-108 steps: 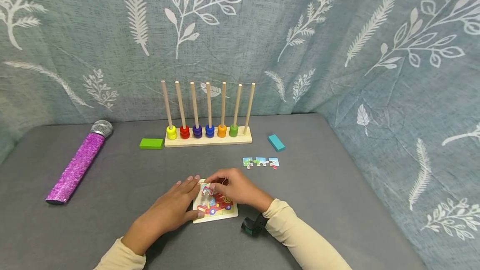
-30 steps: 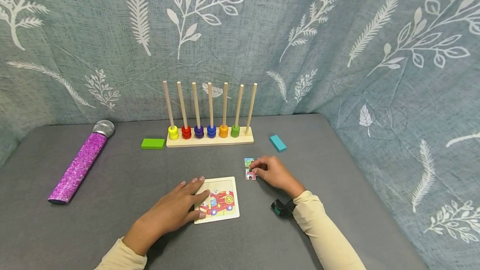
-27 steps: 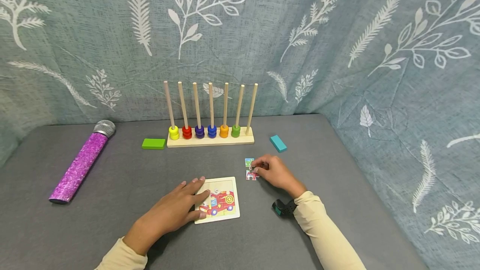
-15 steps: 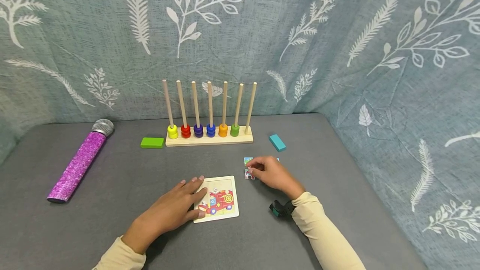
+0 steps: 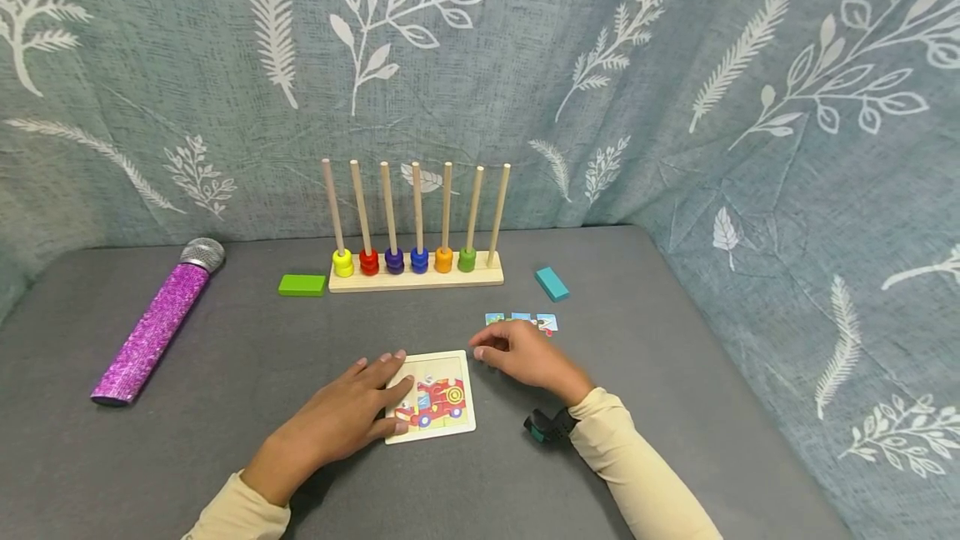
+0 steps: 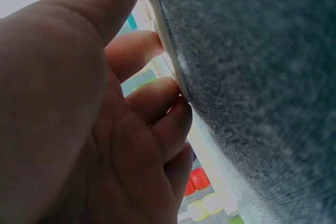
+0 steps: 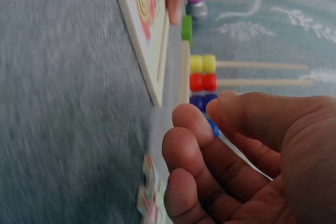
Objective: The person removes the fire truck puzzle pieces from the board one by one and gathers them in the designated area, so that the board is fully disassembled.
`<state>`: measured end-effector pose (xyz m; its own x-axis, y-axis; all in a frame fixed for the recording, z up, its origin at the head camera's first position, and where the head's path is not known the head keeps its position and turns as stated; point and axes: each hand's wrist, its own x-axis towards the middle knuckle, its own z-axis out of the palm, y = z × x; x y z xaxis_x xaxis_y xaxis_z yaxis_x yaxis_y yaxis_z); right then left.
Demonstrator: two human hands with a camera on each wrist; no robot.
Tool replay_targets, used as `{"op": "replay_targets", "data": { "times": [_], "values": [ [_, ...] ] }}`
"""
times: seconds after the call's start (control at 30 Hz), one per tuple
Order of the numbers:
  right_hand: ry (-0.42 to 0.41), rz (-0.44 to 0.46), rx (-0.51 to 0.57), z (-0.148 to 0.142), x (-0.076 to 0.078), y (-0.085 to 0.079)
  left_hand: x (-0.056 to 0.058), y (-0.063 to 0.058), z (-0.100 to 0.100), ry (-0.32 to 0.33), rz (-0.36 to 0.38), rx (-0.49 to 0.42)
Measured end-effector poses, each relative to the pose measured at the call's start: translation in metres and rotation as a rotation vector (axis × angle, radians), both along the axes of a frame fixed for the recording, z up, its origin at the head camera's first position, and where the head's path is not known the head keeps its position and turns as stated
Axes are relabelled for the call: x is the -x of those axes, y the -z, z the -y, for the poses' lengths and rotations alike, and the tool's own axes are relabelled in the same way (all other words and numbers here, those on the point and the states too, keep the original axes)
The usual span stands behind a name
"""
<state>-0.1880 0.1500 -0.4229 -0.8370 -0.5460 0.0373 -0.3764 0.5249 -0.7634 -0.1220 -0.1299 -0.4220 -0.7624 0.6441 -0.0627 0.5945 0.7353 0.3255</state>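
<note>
Resting over the left side of the puzzle board (image 5: 469, 390) with the left hand (image 5: 345, 411), fingers extended and spread, gripping nothing; clear of it with the right hand (image 5: 528, 359), loosely curled with thumb and fingertips slightly parted, holding nothing visible. Flat on the desk (image 5: 420, 507), just left of the right hand and slightly nearer the body, with the far right corner closest to those fingertips. Almost square, without a clear long axis; beyond the right hand, close to puzzle pieces (image 5: 547, 322)
</note>
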Motion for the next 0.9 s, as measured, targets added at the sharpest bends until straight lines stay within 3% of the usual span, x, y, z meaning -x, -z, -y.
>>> {"op": "replay_targets", "data": {
  "times": [0.17,0.5,0.9],
  "values": [
    [-0.052,0.027,-0.003,0.009,-0.005,0.002,0.0,0.001,0.0,-0.007,0.006,0.0],
    [-0.125,-0.026,0.01,0.022,-0.01,0.0,0.0,0.001,0.0,0.0,0.003,0.008],
    [-0.211,0.014,0.004,0.032,-0.011,0.001,-0.001,0.0,-0.001,-0.005,-0.007,-0.003]
  ]
}}
